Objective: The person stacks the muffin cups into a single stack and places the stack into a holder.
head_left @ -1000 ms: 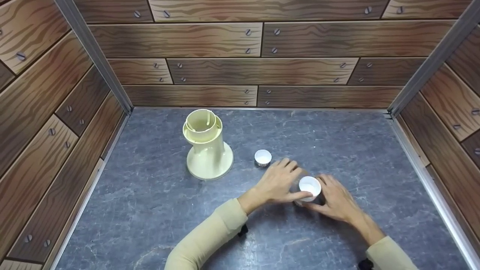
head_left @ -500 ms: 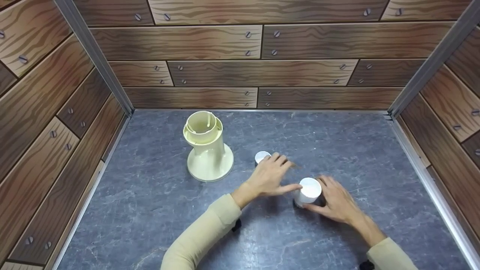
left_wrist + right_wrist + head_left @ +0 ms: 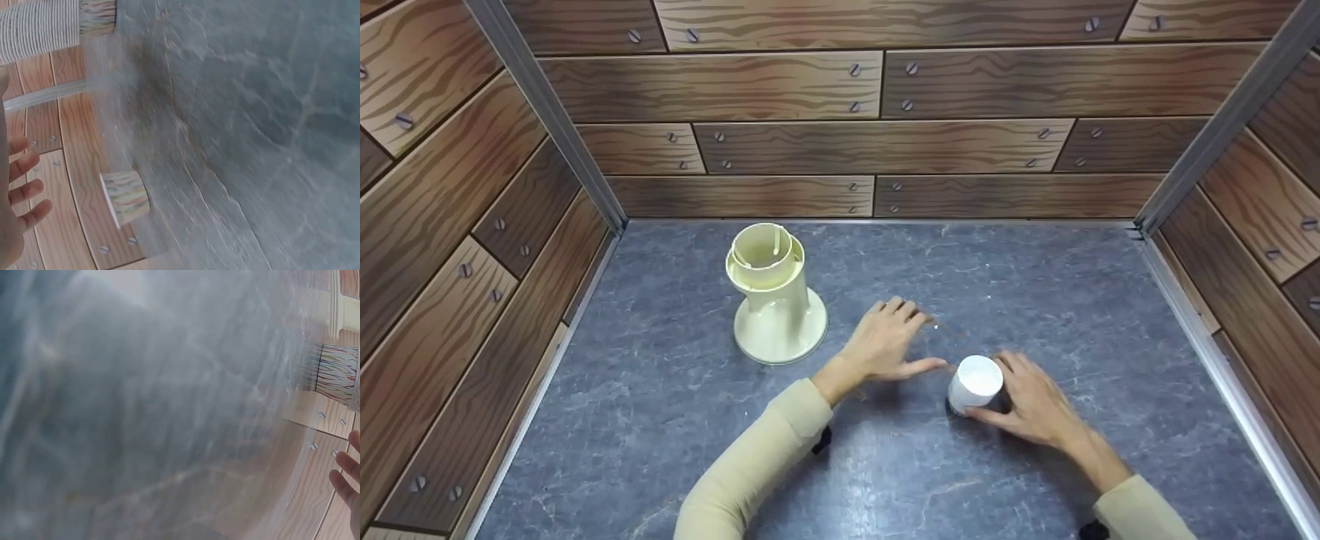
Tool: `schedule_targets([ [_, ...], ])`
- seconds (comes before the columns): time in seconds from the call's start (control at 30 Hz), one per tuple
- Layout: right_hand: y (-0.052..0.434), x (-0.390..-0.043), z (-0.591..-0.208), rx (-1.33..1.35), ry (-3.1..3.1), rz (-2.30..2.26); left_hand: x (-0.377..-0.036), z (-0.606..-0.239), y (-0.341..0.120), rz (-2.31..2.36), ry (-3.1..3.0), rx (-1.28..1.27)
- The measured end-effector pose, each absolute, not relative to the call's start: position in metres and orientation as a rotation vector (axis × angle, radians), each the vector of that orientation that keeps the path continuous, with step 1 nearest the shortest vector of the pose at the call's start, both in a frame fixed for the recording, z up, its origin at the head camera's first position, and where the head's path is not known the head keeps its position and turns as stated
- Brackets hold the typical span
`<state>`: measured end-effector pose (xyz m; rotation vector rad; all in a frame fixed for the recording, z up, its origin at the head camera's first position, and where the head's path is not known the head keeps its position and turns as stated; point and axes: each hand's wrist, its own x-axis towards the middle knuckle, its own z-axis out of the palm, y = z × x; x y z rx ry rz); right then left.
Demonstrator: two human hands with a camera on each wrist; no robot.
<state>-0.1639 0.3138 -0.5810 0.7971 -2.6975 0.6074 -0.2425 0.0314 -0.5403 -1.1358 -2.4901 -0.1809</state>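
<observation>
A stack of nested paper baking cups, white inside, stands on the right of the tabletop. Streaky coloured patterning shows on the lowest cup in the left wrist view. My right hand is at the stack's right side, thumb at the front and fingers behind. In the right wrist view its fingers stand apart from the stack. My left hand, fingers spread, hovers left of the stack. It hides a single baking cup in the head view; the left wrist view shows that cup upright, apart from the fingers.
A cream plastic stand with a round base and hollow top stands left of my left hand. Wood-patterned walls enclose the back and sides of the dark marbled tabletop.
My left hand has left the stack and moved left, covering the single cup in the head view. My right hand has hardly moved.
</observation>
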Motion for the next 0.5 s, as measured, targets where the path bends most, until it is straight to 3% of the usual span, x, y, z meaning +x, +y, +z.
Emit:
schedule_targets([
  [0.5,0.315,-0.163,-0.583,0.79,-2.686,0.618,-0.262,-0.553,0.015,-0.091,-2.553,-1.059],
])
